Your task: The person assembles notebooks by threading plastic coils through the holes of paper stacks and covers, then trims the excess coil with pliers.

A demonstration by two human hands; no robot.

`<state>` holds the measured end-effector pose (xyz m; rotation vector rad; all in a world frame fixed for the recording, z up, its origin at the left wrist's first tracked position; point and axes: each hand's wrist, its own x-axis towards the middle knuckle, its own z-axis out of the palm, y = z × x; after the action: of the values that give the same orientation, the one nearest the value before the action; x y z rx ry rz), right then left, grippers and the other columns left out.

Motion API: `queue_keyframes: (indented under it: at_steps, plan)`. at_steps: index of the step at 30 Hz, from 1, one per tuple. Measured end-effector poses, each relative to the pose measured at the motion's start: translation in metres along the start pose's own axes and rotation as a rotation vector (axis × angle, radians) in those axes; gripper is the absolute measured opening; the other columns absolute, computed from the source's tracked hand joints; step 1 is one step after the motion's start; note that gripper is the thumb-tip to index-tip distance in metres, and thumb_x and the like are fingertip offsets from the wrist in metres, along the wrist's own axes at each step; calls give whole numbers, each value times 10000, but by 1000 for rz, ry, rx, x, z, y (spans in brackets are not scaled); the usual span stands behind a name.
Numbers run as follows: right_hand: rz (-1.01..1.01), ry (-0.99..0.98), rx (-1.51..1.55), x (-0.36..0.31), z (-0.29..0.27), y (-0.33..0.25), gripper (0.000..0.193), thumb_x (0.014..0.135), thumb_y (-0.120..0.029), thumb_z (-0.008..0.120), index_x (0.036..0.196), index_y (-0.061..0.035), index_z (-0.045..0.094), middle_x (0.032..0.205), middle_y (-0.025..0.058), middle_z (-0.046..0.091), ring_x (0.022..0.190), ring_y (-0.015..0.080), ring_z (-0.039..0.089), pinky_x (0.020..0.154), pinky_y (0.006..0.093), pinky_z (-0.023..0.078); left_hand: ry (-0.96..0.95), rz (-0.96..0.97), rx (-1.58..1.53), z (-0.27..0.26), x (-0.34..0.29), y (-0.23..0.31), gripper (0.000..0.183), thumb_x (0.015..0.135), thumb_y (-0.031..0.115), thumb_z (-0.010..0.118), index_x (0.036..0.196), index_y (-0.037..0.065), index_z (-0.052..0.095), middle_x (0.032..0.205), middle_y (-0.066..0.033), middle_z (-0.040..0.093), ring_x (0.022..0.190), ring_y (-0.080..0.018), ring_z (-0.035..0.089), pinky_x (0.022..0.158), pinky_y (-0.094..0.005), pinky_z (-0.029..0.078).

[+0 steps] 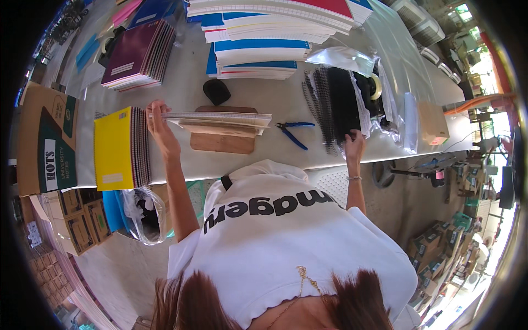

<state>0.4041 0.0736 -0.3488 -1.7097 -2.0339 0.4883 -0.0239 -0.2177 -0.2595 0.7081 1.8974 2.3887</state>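
My left hand (158, 122) pinches the left end of a thin stack of loose notebook pages (220, 119), which stands on edge in a wooden holder (223, 142). Over to the right, my right hand (355, 144) has its fingers closed at the near end of a bundle of black spiral binding coils (342, 99). Which coil it grips is too small to make out. Blue-handled cutting pliers (297, 125) lie on the table between the holder and the coils. Left of my left hand sits a stack of yellow spiral notebooks (114, 151).
Maroon spiral notebooks (129, 55) are piled at the back left, and blue-covered page stacks (261, 52) at the back middle. A black rounded object (216, 92) lies behind the holder. A cardboard box (47, 140) stands left; clear plastic film (341, 58) lies beyond the coils.
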Motion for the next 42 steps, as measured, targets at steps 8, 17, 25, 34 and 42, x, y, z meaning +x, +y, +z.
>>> queue_keyframes:
  at_steps: [8, 17, 25, 34, 42]
  plan:
    - [-74, -23, -7, 4, 3, 2, 220, 787, -67, 696, 998, -39, 643, 926, 139, 647, 861, 300, 629, 772, 410, 490, 109, 33, 96, 5, -4, 9, 336, 984, 377, 475, 958, 47, 527, 969, -79, 447, 926, -183, 427, 877, -350, 352]
    - [-30, -32, 137, 13, -15, -7, 227, 842, -144, 608, 973, 26, 681, 887, 161, 690, 786, 256, 657, 754, 364, 515, -117, 718, 663, 47, -81, 30, 471, 882, 347, 615, 1224, 41, 513, 1262, -135, 355, 1265, -336, 320, 1096, -537, 196]
    - [48, -185, 875, 33, -73, -17, 253, 973, -150, 513, 1135, 22, 604, 902, 77, 654, 765, 127, 634, 727, 244, 524, -312, 699, 756, 90, -110, 35, 519, 799, 428, 725, 1252, 225, 572, 1314, -66, 360, 1334, -323, 282, 1125, -579, 52]
    - [-398, -1, 985, 0, -122, -141, 280, 950, -262, 600, 1065, -8, 624, 920, 30, 603, 896, 117, 552, 853, 278, 447, -385, 517, 759, 118, -101, 46, 570, 777, 471, 744, 1190, 131, 547, 1356, -86, 348, 1411, -338, 195, 1085, -652, 21]
    - [-720, -482, 521, -43, -70, -231, 154, 922, -66, 577, 1070, -37, 547, 863, 134, 643, 683, 226, 625, 621, 313, 480, -373, 547, 852, 126, -88, 47, 388, 727, 379, 784, 924, 117, 576, 967, -40, 532, 1072, -252, 493, 1113, -578, 112]
